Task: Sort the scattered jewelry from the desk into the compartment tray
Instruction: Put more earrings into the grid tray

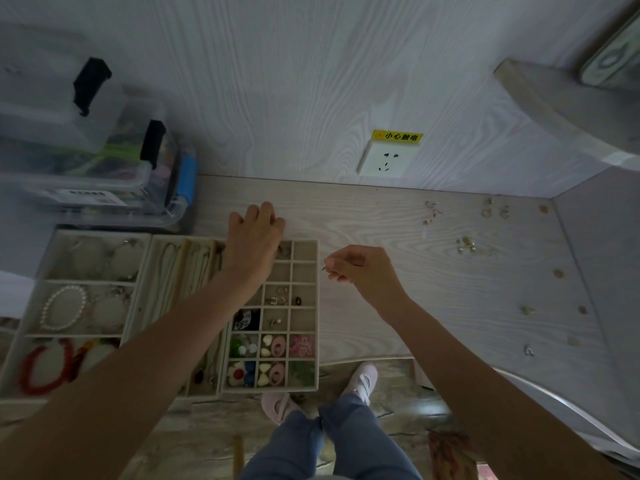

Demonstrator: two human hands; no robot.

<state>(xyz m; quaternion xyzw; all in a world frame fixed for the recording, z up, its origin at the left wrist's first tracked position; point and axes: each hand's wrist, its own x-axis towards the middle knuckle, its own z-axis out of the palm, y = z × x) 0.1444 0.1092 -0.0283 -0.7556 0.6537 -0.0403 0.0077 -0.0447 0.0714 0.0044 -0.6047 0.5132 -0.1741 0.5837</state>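
Placing step, mid-carry. Right hand point(367, 271) pinches a small earring point(325, 269) at 3 o'clock of the compartment tray point(304, 389). Left hand point(254, 242), fingers together, rests on the tray's 12 o'clock edge. Next, probably: lower it into a cell.

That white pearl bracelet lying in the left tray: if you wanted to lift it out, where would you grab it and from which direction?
Probably from straight above, pinching a short stretch of the pearl bracelet at its right side. It lies flat as an open loop in its own compartment of the tray, whose walls block any sideways approach. The left hand is nearest; the right hand already pinches a small piece.
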